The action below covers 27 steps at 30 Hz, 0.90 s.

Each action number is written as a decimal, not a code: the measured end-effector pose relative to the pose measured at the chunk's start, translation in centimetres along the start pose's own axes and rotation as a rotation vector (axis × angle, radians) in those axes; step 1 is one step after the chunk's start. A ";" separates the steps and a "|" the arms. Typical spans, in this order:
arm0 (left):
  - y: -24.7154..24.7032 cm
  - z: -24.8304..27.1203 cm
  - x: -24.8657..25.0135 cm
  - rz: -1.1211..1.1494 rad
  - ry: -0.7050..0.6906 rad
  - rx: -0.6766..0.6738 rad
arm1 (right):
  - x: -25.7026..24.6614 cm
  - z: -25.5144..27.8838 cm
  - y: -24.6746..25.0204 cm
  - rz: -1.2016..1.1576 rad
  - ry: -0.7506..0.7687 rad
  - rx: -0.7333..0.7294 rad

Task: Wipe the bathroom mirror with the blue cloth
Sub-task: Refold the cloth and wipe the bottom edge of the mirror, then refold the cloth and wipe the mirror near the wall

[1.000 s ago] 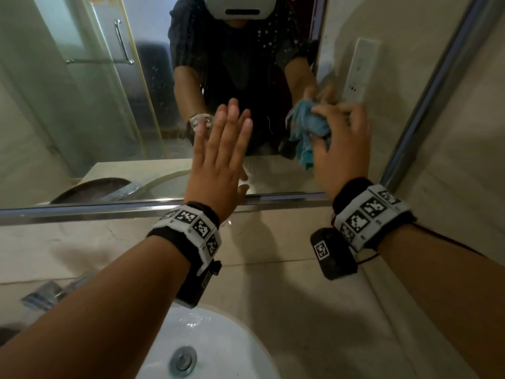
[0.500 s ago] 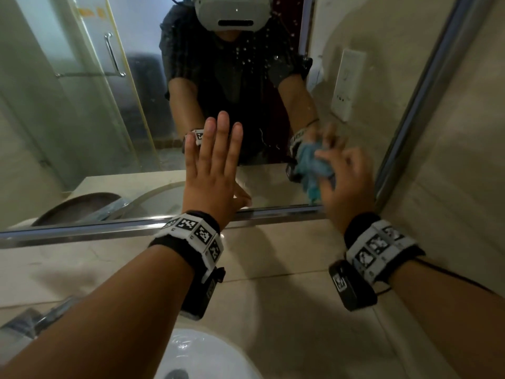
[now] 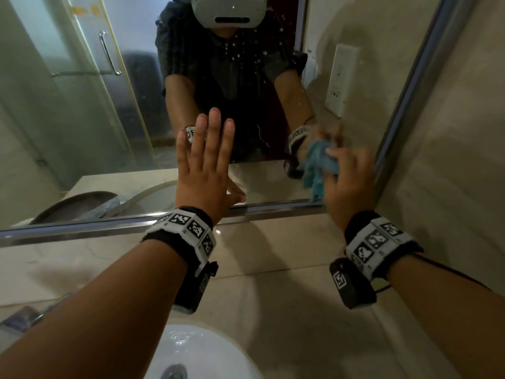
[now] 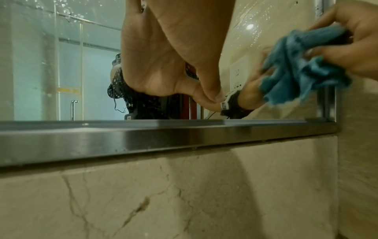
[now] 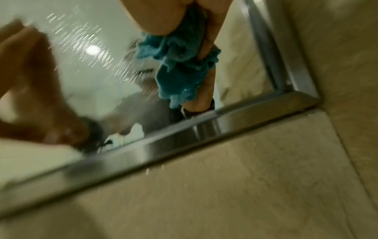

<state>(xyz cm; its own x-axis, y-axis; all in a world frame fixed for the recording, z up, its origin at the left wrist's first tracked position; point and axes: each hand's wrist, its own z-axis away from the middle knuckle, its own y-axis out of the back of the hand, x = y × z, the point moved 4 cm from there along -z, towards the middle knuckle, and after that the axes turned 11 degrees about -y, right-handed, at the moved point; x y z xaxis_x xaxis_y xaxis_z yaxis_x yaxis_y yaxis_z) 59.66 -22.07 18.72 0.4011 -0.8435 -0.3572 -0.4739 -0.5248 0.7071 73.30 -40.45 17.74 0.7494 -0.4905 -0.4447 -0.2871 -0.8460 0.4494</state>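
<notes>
The right hand (image 3: 348, 184) is clamped on the bunched blue cloth (image 3: 318, 166), pressing it against the bathroom mirror (image 3: 82, 119) low in the right corner, just above the steel frame (image 3: 259, 209). The left hand (image 3: 206, 170) lies flat on the glass with its fingers straight and together, thumb spread toward the frame, holding nothing. Water droplets (image 4: 67, 11) still speckle the upper glass, so I judge the wiping far from finished.

What could go wrong: the cloth is wadded into a small lump with loose folds hanging, so little of it meets the glass and it may smear or skip spots, above all in the corner where the frame blocks the stroke. The flat left palm is likely to leave a print on glass that then needs another pass. A hard push near the edge could also knock the knuckles on the frame.

Against the frame a second ago, the right hand and cloth have come down from beside the reflected wall socket (image 3: 341, 77) to the bottom corner; the left hand has stayed planted in much the same spot, and the view has tilted up, with less of the white basin (image 3: 207, 351) showing
</notes>
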 end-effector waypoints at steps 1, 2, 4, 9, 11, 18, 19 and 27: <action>0.0 0.0 0.0 -0.010 -0.006 0.004 | 1.3 -0.7 0.4 -0.031 -0.099 0.118; 0.1 0.0 0.0 0.004 0.000 0.001 | 2.3 -1.3 1.0 -0.049 -0.187 0.205; 0.0 0.1 -0.1 0.011 0.006 0.000 | 2.9 -1.6 1.1 -0.049 -0.289 0.293; 0.0 0.1 0.1 -0.005 -0.005 -0.004 | 3.1 1.1 -0.8 0.031 -0.336 0.324; 0.2 0.1 0.2 -0.006 -0.003 -0.005 | 2.9 3.0 -1.5 0.031 -0.286 0.219; 2.1 0.4 0.7 0.032 0.011 -0.102 | -0.7 3.6 0.8 -0.171 -0.181 -0.215; 2.9 0.6 0.9 0.083 0.019 -0.142 | -1.8 3.4 1.9 -0.214 -0.176 -0.230; 9.4 2.3 2.8 0.852 -0.007 -0.227 | -8.2 3.6 9.0 -0.370 -0.383 -0.328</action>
<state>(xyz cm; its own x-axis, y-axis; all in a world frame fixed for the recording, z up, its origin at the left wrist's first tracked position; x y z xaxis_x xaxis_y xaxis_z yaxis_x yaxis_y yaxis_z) 54.51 -29.61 22.97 -0.0227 -0.9387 0.3440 -0.4421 0.3180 0.8387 62.38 -44.80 22.65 0.4800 -0.2684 -0.8352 0.1943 -0.8959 0.3995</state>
